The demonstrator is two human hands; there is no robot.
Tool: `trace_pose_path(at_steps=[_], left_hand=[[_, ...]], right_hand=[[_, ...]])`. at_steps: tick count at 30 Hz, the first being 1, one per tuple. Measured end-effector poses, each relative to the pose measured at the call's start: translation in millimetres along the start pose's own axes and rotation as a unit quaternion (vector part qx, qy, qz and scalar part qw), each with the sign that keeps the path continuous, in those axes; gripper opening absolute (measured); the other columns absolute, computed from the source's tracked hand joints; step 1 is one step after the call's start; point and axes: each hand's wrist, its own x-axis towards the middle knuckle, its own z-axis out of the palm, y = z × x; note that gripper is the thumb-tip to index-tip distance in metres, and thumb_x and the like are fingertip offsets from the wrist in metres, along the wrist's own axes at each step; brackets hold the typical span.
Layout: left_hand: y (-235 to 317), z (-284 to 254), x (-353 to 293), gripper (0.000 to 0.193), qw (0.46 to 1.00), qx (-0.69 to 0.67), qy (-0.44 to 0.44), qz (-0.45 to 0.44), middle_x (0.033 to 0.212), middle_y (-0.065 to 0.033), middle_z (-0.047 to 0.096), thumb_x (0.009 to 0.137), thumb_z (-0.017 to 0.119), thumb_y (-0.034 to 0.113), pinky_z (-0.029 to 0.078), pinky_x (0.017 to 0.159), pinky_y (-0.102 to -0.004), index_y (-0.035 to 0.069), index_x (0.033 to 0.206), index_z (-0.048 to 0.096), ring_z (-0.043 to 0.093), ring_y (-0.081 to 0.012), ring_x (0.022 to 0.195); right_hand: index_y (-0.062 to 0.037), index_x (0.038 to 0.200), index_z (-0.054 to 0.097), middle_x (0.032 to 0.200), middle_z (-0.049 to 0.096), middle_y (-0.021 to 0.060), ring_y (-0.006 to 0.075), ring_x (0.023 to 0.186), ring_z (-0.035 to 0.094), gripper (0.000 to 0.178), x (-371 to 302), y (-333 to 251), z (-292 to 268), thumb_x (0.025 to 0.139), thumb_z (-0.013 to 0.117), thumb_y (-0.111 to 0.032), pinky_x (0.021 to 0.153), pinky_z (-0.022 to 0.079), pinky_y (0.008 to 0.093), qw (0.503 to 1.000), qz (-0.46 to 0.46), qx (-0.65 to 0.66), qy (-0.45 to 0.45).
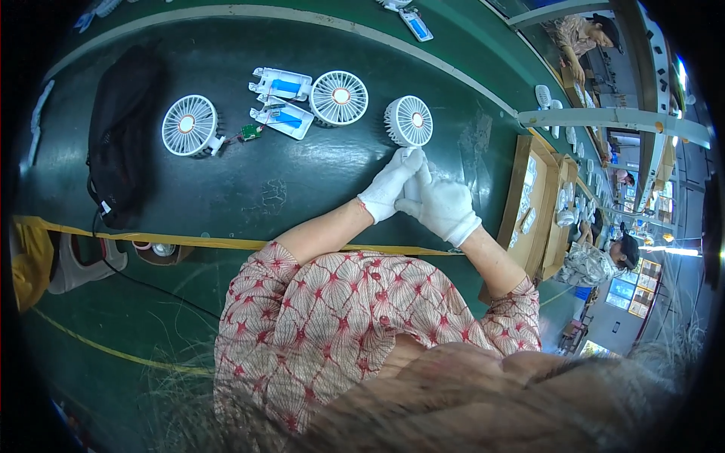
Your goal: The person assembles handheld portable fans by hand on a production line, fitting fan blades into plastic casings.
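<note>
Both my hands wear white gloves and meet near the table's front edge, around the handle of a white handheld fan point(408, 121). Its round head points away from me, and the gloves cover most of the handle. My left hand point(387, 186) closes on the handle from the left. On the other side, my right hand point(444, 205) grips it too, thumb toward the left glove. Left of them lies another fan point(339, 98), beside opened white handle shells point(281, 117) with blue cells inside. Farther left, a fan head point(189, 125) is wired to a small green circuit board point(251, 132).
A long black bag or cloth point(124, 136) lies across the table's left part. To the right stands an open cardboard box point(517, 198) with white parts. Beyond the table, white fans point(545, 97) line a green surface under a metal frame point(615, 118). Other people work at right.
</note>
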Motion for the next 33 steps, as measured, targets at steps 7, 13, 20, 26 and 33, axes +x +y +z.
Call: trace_pose_path(at_steps=[7,13,20,26,33], left_hand=[[-1,-5,8,0.032,0.999,-0.028,-0.016,0.029,0.103,-0.0086,0.059,0.098,0.051,0.029,0.051,0.083,-0.0341,0.009,0.122,0.046,0.059,-0.0191,0.091],[10,-10,10,0.039,0.995,-0.043,-0.071,0.053,0.107,-0.0093,0.058,0.090,0.065,0.021,0.050,0.090,-0.0359,0.001,0.120,0.050,0.058,-0.0207,0.102],[14,-11,10,0.047,0.989,0.028,-0.127,0.066,0.109,-0.0096,0.060,0.080,0.076,0.027,0.044,0.101,-0.0399,0.005,0.115,0.054,0.050,-0.0267,0.121],[15,-11,9,0.052,0.989,0.066,-0.117,0.059,0.107,-0.0057,0.058,0.075,0.080,0.028,0.049,0.093,-0.0346,0.004,0.114,0.054,0.056,-0.0241,0.113],[22,-6,6,0.046,0.985,0.094,-0.127,0.069,0.101,-0.0076,0.061,0.077,0.079,0.028,0.045,0.098,-0.0392,0.005,0.110,0.055,0.055,-0.0262,0.112]], right_hand=[[-0.0051,0.137,0.039,0.085,0.069,0.0193,0.0343,0.066,0.067,0.083,-5,8,16,0.075,0.068,-0.053,0.058,0.054,0.0395,0.990,-0.015,0.116,0.081],[-0.0060,0.141,0.033,0.098,0.068,0.0221,0.0374,0.088,0.067,0.076,-13,22,23,0.080,0.066,-0.037,0.079,0.051,0.0396,0.883,0.079,0.454,0.086],[-0.0019,0.112,0.062,0.090,0.069,0.0188,0.0351,0.085,0.067,0.046,-10,18,23,0.082,0.064,-0.037,0.076,0.051,0.0402,0.865,0.100,0.486,0.077],[-0.0055,0.105,0.065,0.084,0.068,0.0189,0.0361,0.081,0.066,0.049,-4,6,23,0.079,0.065,-0.047,0.072,0.052,0.0428,0.885,0.120,0.435,0.110],[-0.0066,0.108,0.064,0.086,0.067,0.0204,0.0368,0.082,0.066,0.051,2,3,29,0.078,0.065,-0.048,0.073,0.052,0.0425,0.878,0.115,0.440,0.152]])
